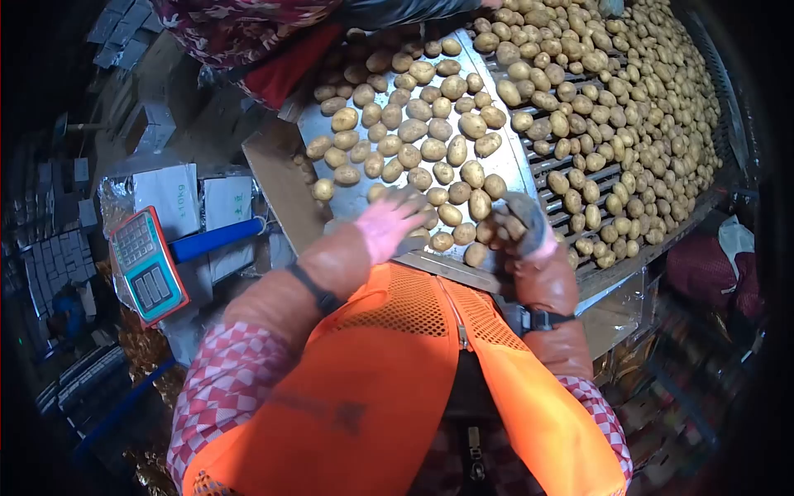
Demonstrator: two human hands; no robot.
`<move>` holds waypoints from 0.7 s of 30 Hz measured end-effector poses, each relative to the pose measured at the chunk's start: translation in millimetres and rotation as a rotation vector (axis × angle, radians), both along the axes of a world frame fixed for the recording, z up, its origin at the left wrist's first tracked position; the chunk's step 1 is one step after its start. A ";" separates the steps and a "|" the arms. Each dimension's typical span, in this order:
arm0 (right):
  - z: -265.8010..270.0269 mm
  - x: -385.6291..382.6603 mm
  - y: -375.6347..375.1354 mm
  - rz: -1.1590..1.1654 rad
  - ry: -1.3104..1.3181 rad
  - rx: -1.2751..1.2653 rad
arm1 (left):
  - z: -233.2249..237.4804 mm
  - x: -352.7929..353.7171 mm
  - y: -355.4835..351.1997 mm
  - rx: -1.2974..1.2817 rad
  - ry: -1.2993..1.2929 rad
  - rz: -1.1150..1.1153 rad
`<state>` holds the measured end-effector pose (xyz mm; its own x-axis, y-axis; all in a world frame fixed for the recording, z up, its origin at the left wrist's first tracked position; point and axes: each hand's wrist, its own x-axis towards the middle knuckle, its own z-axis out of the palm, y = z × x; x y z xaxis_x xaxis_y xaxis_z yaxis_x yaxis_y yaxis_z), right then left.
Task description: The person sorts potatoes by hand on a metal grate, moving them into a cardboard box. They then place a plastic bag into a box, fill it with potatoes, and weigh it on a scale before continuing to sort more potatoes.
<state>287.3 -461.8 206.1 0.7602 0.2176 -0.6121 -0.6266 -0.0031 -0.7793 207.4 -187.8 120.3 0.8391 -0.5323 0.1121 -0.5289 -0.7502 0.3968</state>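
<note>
Loose potatoes (432,150) lie spread over a sloping metal tray (511,142) in front of me. My left hand (390,221), in a pink glove with dark, dirty fingers, rests over potatoes near the tray's lower left edge. Its fingers are stretched out and slightly spread, and a potato shows beneath the palm. At the tray's lower right my right hand (528,227), in a similar glove, has its fingers curled round a potato (514,226). Part of that grip is hidden by the glove.
A slatted rack (556,155) heaped with potatoes adjoins the tray on the right. An open cardboard box (285,186) stands at the left edge, beside a digital scale display (147,266) on a blue post. Another person's dark sleeve (397,11) reaches across the far side.
</note>
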 end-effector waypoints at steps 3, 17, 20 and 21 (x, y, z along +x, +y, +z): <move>-55.1 -4.9 -97.6 0.341 -0.391 -0.344 | 3.0 -23.9 44.9 -0.048 0.160 0.412; -75.9 -15.3 -14.6 0.200 0.205 0.157 | 12.1 88.5 53.3 0.382 0.643 0.551; -26.1 -36.4 -99.0 0.249 -0.167 0.075 | -1.2 80.0 70.4 0.367 0.650 0.600; 1.6 -48.5 -122.2 0.221 -0.192 -0.042 | -21.1 74.3 78.5 0.307 0.600 0.648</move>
